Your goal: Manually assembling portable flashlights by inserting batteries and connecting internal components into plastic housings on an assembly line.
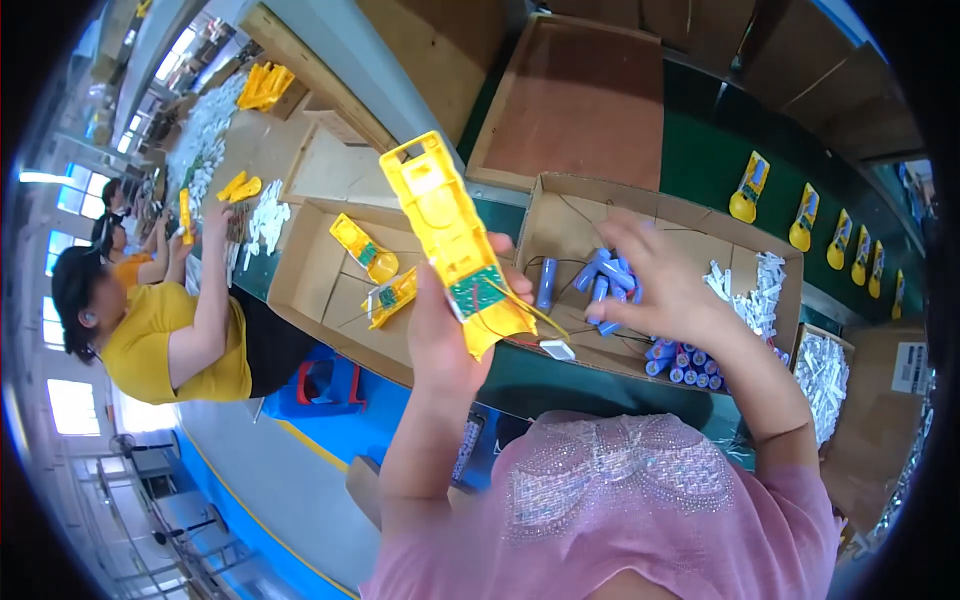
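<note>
My left hand (438,335) grips a yellow plastic housing (437,205), held up with its hollow inside facing me. A green circuit board (476,292) sits in its lower part, with thin wires trailing to a small white piece (557,349). My right hand (668,285) hovers over loose blue battery cells (604,276), fingers apart and slightly blurred; whether the fingertips touch a cell I cannot tell. One blue cell (546,284) lies a little to the left of that heap. More cells (690,366) are stacked below my right wrist.
A cardboard tray (735,232) holds the cells and white strips (762,290). Another tray (318,225) to its left contains yellow housings (366,248). Several housings (806,218) stand in a row at far right. A co-worker in yellow (165,335) works at left.
</note>
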{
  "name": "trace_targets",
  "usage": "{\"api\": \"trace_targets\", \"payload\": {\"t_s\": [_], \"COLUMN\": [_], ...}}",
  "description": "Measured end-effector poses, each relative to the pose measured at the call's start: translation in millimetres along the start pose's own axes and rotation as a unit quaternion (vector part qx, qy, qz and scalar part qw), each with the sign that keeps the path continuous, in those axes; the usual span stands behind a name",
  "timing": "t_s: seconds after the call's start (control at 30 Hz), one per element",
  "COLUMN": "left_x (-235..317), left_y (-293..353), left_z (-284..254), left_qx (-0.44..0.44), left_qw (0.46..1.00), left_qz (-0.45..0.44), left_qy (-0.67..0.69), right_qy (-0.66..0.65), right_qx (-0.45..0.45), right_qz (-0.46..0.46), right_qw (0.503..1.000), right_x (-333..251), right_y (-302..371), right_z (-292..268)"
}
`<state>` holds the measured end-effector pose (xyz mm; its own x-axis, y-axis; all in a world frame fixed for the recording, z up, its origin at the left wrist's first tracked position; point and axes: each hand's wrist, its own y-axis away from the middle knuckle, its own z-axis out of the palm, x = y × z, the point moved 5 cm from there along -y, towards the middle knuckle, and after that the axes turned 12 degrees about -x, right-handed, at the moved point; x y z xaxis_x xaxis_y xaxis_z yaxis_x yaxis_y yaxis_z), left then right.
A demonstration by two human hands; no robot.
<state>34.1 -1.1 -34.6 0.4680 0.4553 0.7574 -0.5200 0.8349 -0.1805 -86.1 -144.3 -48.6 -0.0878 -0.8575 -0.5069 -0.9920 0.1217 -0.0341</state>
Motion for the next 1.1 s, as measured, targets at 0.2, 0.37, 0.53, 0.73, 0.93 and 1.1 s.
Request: {"api": "trace_targets", "payload": {"t_s": [0.2,0.37,0.53,0.73,0.93,1.1], "left_x": [7.4,20.4,-61.0,-71.9,-71.3,-72.9], "left_y": [-13.1,5.7,28.1,41.1,38.8,42.9], "left_z": [21.8,-9.5,-8.5,24.9,7.1,19.3], "left_qx": [-0.057,0.005,-0.026,-0.088,-0.106,-0.186], "left_qw": [0.975,0.852,0.964,0.979,0.979,0.960], "left_qz": [0.074,0.074,-0.086,-0.182,-0.156,-0.155], "left_qy": [-0.202,-0.517,-0.249,-0.032,-0.078,-0.138], "right_qy": [-0.517,0.177,-0.011,0.048,-0.011,-0.406], "right_qx": [-0.292,0.123,0.301,0.270,0.223,0.022], "right_qz": [0.003,-0.032,-0.143,-0.194,-0.129,-0.005], "right_qw": [0.805,0.976,0.943,0.942,0.966,0.913], "right_x": [-28.0,-39.3,-50.5,-35.6,-32.1,-17.1], "right_y": [-5.7,0.4,-7.6,-13.6,-12.0,-12.1], "right_z": [65.6,-24.1,-52.2,-31.7,-39.1,-8.8]}}
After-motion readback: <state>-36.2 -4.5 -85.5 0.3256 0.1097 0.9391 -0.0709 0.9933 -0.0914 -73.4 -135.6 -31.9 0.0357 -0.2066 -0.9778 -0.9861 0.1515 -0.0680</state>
